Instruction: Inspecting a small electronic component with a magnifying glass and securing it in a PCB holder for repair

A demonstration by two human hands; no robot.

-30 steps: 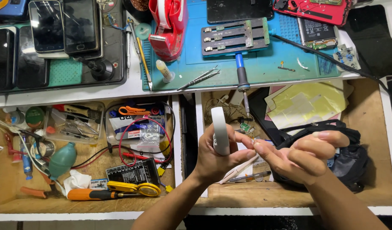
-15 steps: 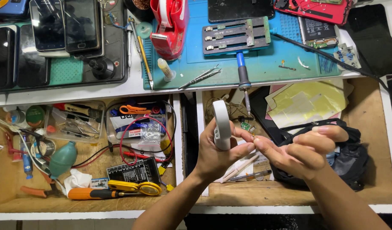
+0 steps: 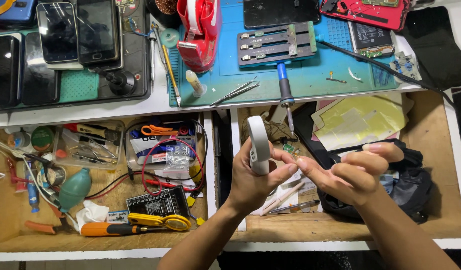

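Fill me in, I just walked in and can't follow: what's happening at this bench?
A person sits at a cluttered repair bench over two open drawers. The left hand holds a roll of white tape upright on edge, while the right hand has its fingertips at the roll's edge, apparently picking at the tape end. A soldering iron, tweezers and a red tape dispenser lie untouched on the blue mat.

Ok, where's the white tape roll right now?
In the head view, the white tape roll is held upright in the left hand at centre frame, above the open drawer, just below the blue-handled soldering iron.
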